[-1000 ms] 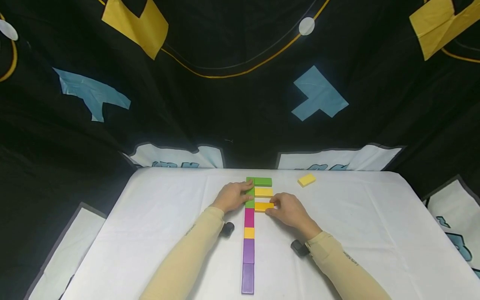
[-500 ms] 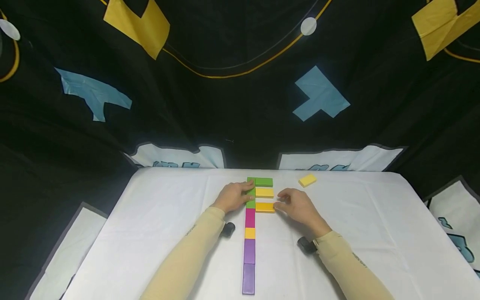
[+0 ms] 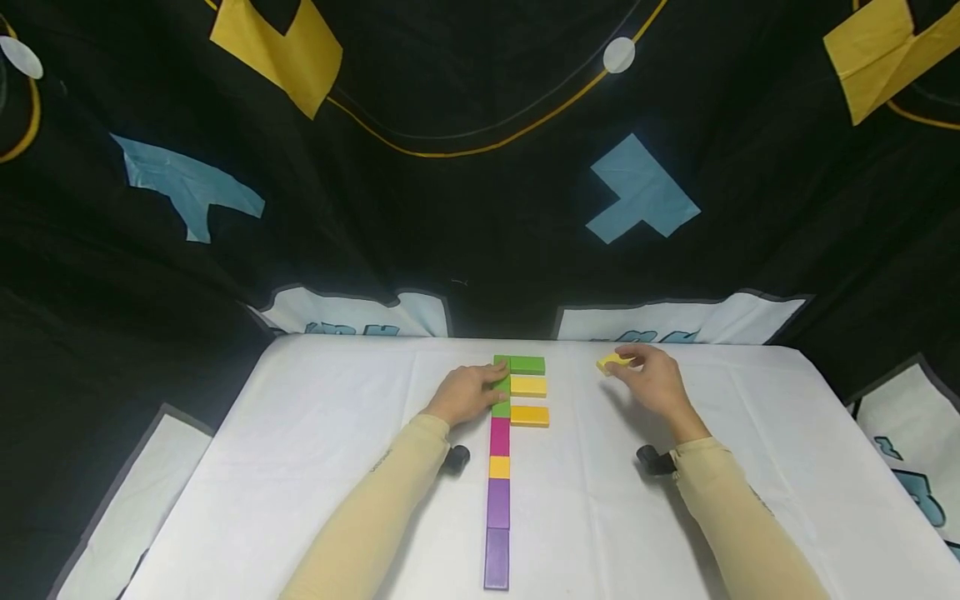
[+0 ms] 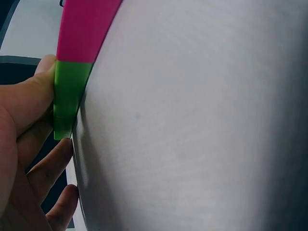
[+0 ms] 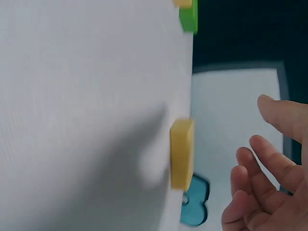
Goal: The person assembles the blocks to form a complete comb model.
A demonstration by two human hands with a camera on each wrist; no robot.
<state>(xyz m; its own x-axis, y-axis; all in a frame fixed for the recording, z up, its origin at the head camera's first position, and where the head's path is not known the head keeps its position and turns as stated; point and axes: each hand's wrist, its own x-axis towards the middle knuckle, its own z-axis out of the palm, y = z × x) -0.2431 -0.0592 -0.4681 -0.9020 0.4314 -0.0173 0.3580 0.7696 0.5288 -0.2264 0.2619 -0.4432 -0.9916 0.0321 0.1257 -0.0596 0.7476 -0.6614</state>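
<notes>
My left hand (image 3: pixel 461 393) lies against the green piece (image 3: pixel 501 410) at the far part of a column of flat coloured blocks, covering some of it. In the left wrist view its thumb touches the green side beside the pink block (image 4: pixel 89 31), and the fingers stretch out past the end. Over at the far right, my right hand (image 3: pixel 654 379) hovers at a loose yellow block (image 3: pixel 606 365), thumb and fingers spread. The right wrist view shows a gap between those fingers and the yellow block (image 5: pixel 182 154), which lies on the white cloth.
A green block (image 3: pixel 527 365), a yellow block (image 3: pixel 528 387) and an orange-yellow block (image 3: pixel 529 417) branch rightward from the column. Nearer me it continues with a small orange block (image 3: pixel 499 467) and purple blocks (image 3: pixel 498 504). A black curtain (image 3: pixel 480 233) hangs behind the table.
My right hand has let go of the orange-yellow block and moved right and away from me to the loose yellow block. The left hand has stayed at the green piece.
</notes>
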